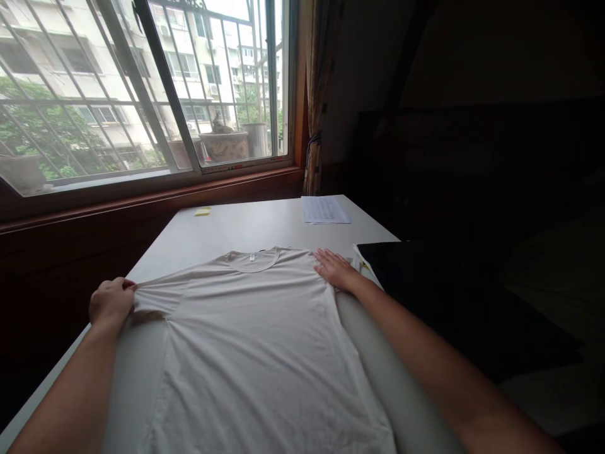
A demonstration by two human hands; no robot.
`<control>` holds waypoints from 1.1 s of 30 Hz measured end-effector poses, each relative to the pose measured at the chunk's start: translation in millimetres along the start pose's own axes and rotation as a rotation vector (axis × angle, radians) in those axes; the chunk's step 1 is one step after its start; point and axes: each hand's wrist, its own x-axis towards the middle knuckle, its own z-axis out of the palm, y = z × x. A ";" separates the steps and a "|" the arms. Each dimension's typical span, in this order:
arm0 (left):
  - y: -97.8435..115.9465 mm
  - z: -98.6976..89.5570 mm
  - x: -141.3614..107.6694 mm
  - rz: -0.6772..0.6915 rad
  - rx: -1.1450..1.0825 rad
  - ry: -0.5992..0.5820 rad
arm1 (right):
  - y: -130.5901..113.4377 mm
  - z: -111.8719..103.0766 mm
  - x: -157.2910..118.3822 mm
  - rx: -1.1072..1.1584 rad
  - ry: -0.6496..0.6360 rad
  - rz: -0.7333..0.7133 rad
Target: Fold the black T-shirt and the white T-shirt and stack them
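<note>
Dim room, daylight from a barred window [165, 82] at upper left; a curtain [314, 145] gathered beside it. White tabletop [246, 221] under everything I'm working at from my remote seat.

Pale T-shirt [255, 340] spread at centre frame, collar [253, 272] toward the far end, lower part running out of the bottom edge. Laid out broad, so both shoulders are within reach.

Left hand [111, 301], frame left: grip closed, thumb and fingers pinching the end of the sleeve [161, 296]. Pulled outward, by the look of it: creases fan from the pinch across the chest.

Right hand [336, 270], right of the collar: grip spread flat, palm down on the shoulder, nothing pinched. I read that as an anchor, so the cloth doesn't slide. Whether the other sleeve lies under that palm, I can't tell.

Yellow note [203, 212] and printed papers [326, 209] sit beyond the collar, apart from the cloth. Black item [425, 271] beside the right forearm, outline lost in shadow.
</note>
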 end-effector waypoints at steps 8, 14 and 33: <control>38.9 -28.0 -18.6 0.040 0.012 0.001 | -35.9 -8.4 24.8 0.039 0.063 -0.083; 126.5 -18.8 -42.4 0.556 -0.123 -0.078 | -90.7 -7.5 44.2 0.086 0.125 -0.207; 176.1 25.4 -50.8 0.596 -0.084 -0.321 | -135.4 13.7 78.4 0.164 -0.018 -0.178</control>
